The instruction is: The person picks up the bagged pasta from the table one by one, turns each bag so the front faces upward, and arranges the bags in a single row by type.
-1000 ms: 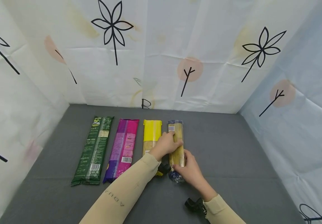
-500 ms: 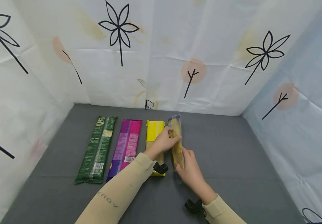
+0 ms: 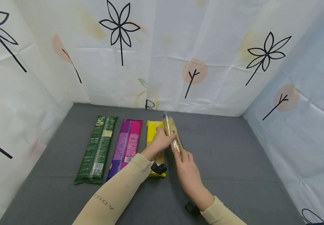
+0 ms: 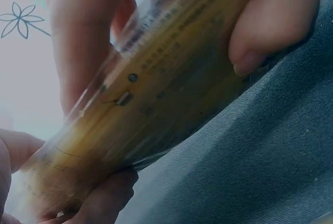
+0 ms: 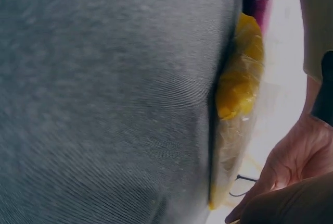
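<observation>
"Firstly, the fingers?"

"Fingers [image 4: 80,62] of the left hand [image 3: 160,141] curl round the clear pack [image 3: 168,125] near its middle, thumb opposing. The right hand [image 3: 188,173] grips its lower end — both are occupied."

"Changes noted?"

"One second ago the pack lay flat, barcode face up. Now it is rolled, lettering showing along it, far end swung left and partly masking the edge of the yellow pack [image 3: 152,126]. It appears raised from the desk [image 3: 229,162]."

"Significance?"

"In my judgement, it is being turned in the hands — neither has let go."

"Surroundings?"

"Leftward, in a row with the yellow one: the pink-and-purple pack [image 3: 126,140], then the green pack [image 3: 95,153]. Both lie as before."
</observation>
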### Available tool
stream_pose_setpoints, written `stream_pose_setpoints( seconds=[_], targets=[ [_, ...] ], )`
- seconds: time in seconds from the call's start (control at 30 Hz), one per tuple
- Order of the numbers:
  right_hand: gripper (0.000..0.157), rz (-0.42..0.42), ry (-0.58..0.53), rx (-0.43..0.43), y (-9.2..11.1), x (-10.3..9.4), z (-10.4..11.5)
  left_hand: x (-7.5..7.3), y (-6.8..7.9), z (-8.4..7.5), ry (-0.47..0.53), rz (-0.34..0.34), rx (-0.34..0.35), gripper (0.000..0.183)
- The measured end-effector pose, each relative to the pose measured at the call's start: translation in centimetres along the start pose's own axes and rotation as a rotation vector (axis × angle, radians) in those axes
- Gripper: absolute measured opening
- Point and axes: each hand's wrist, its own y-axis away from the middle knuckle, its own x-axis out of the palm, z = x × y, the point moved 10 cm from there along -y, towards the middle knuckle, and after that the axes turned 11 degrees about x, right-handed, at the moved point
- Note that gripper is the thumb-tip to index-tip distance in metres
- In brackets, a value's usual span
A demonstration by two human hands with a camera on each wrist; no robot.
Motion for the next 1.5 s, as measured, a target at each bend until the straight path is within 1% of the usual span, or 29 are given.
stream_pose_setpoints(
  seconds=[0.07,0.17,0.37,0.5,0.6,0.73,0.8,0.9,1.03,1.1,1.2,1.33,1.43,1.5],
  targets=[
    [0.053,-0.016,0.005,-0.005,0.1,0.1,0.1,0.0,0.0,0.4,0.033,-0.008,-0.016,0.074],
    [0.052,-0.027,0.004,-0.01,0.2,0.2,0.2,0.0,0.1,0.9,0.087,-0.021,-0.042,0.069],
    [0.06,-0.018,0.002,-0.009,0.2,0.3,0.2,-0.1,0.1,1.3,0.161,-0.045,-0.052,0.056],
    [0.064,-0.003,-0.012,-0.004,0.1,0.3,0.0,-0.3,0.2,1.3,0.188,-0.062,-0.053,0.052],
    [0.061,0.011,-0.06,0.009,0.1,0.3,-0.4,-0.5,0.3,1.2,0.21,-0.078,-0.047,0.05],
    [0.054,0.051,-0.19,0.052,0.0,0.3,-1.2,-0.7,0.3,1.0,0.233,-0.093,-0.033,0.046],
    [0.051,0.09,-0.266,0.095,-0.1,0.3,-1.7,-0.8,0.3,0.8,0.251,-0.098,-0.023,0.045],
    [0.044,0.158,-0.368,0.19,-0.3,0.7,-2.8,-1.0,0.3,0.7,0.26,-0.105,-0.016,0.046],
    [0.037,0.272,-0.526,0.343,-0.3,1.6,-4.7,-1.4,0.3,1.0,0.282,-0.125,-0.034,0.047],
    [0.037,0.326,-0.614,0.416,-0.1,2.2,-5.6,-1.5,0.3,1.3,0.318,-0.135,-0.05,0.046],
    [0.039,0.402,-0.739,0.51,0.2,3.3,-6.8,-1.5,0.3,1.6,0.392,-0.143,-0.07,0.044],
    [0.05,0.485,-0.857,0.599,0.7,4.8,-7.6,-1.4,0.4,1.5,0.47,-0.136,-0.086,0.04],
    [0.055,0.533,-0.899,0.664,1.1,5.5,-7.8,-1.2,0.6,1.4,0.491,-0.125,-0.103,0.037],
    [0.053,0.555,-0.919,0.705,1.3,5.7,-7.9,-1.0,0.7,1.6,0.508,-0.112,-0.119,0.034]
  ],
)
